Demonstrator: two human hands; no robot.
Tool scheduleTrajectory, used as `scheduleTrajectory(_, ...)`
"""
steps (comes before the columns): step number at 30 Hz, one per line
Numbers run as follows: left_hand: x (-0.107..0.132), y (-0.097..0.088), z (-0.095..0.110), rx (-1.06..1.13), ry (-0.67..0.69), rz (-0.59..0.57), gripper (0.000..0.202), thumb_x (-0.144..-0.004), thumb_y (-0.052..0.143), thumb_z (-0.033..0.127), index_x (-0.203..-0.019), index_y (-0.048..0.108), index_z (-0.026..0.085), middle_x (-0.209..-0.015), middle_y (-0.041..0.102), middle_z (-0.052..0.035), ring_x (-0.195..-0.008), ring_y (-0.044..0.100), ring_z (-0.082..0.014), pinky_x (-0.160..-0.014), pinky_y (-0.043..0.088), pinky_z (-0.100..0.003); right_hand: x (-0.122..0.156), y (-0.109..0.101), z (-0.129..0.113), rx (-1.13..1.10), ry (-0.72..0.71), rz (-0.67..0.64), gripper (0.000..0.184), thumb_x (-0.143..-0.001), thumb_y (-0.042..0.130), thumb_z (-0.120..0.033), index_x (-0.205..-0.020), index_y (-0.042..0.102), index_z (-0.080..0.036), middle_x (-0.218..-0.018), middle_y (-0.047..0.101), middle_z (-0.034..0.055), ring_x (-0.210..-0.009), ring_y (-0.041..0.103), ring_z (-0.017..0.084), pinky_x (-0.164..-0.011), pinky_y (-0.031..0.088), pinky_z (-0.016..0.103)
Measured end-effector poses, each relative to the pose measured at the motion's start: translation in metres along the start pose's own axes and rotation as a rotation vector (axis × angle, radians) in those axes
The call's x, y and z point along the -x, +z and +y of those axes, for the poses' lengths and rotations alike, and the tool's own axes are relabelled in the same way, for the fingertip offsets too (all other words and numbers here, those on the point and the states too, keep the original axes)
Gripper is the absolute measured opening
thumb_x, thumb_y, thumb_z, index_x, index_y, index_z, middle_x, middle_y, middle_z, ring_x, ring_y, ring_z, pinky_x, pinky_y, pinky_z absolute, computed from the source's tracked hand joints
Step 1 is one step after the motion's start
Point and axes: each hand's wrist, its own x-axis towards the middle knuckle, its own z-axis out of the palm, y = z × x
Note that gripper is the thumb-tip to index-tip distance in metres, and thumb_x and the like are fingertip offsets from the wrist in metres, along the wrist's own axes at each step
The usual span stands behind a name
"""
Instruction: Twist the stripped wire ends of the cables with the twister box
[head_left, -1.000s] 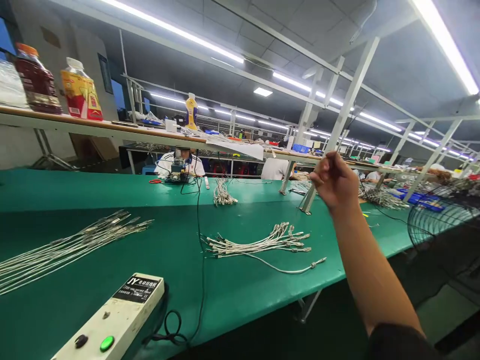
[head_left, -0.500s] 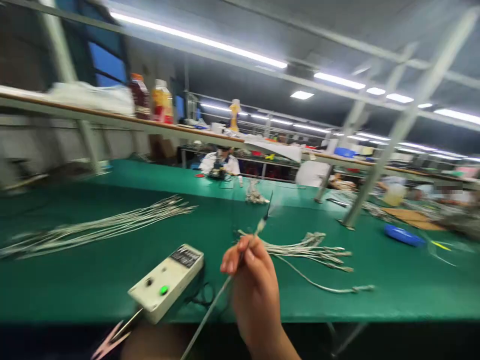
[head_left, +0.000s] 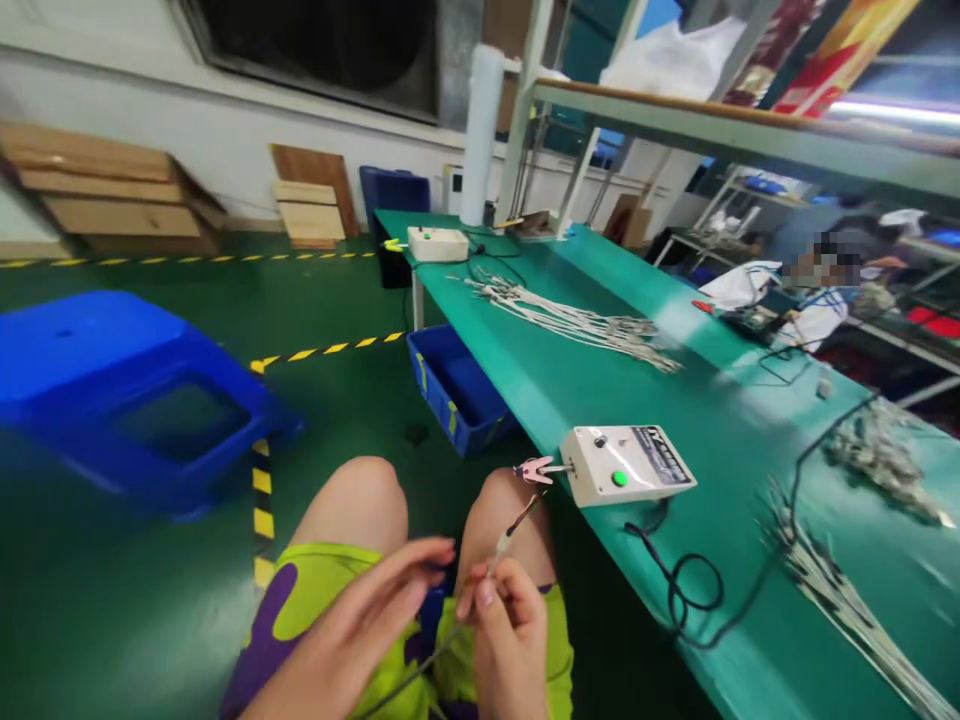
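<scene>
A grey cable [head_left: 429, 664] is pinched between the thumb and fingers of my right hand [head_left: 510, 615]. Its stripped end, with a white collar and thin dark wires, points up and away past the fingertips. To the left, my left hand [head_left: 386, 600] has its fingers stretched out and apart from the cable end, holding nothing that I can see. A pink clip [head_left: 534, 470] on a short lead sticks out from a white tester box [head_left: 600, 465] with a green light. That clip is just beyond the cable's wire tip, at the table edge.
On the green table [head_left: 525, 385] lie a bundle of white cables [head_left: 577, 322], another bundle [head_left: 847, 600] and a second white box [head_left: 439, 244]. A blue crate [head_left: 457, 395] stands under the edge. A blue stool [head_left: 127, 370] is on the left. A co-worker sits across the table.
My view has swung left and down. The right hand, still holding the cable, has moved from over the table to above my lap, and my left hand has come into view.
</scene>
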Motion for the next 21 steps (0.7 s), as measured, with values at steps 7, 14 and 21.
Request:
scheduleTrajectory(7, -0.085, 0.056, 0.053, 0.455, 0.131, -0.152, 0.023, -0.094, 0.073, 0.036, -0.101, 0.071, 0.015, -0.086, 0.072, -0.0051, -0.074, 0.065, -0.0142, -0.065, 0.052, -0.021, -0.021, -0.013, 0.015, 0.008, 0.091, 0.178, 0.035, -0.079, 0.089, -0.037, -0.104, 0.078, -0.016, -0.096, 0.078, 0.0110, -0.081, 0.072, 0.020, -0.070, 0.058, 0.028)
scheduleTrajectory(14, -0.095, 0.048, 0.011, 0.636, 0.067, -0.201, 0.035, -0.101, 0.062, 0.047, -0.103, 0.071, 0.013, -0.086, 0.068, -0.0059, -0.051, 0.047, -0.0065, -0.042, 0.034, -0.017, -0.033, -0.022, 0.029, 0.046, 0.147, 0.133, 0.041, -0.083, 0.086, -0.038, -0.117, 0.078, -0.019, -0.109, 0.079, 0.0143, -0.090, 0.074, 0.024, -0.073, 0.060, 0.032)
scheduleTrajectory(21, -0.111, 0.031, 0.000, 0.630, 0.054, -0.161, 0.030, -0.093, 0.077, 0.042, -0.088, 0.068, 0.014, -0.075, 0.068, -0.0033, -0.054, 0.059, -0.0115, -0.048, 0.047, -0.021, -0.046, -0.020, 0.015, 0.491, 0.050, -0.102, 0.028, -0.096, 0.068, -0.042, -0.088, 0.077, -0.017, -0.068, 0.066, 0.0034, -0.061, 0.058, 0.016, -0.058, 0.048, 0.027)
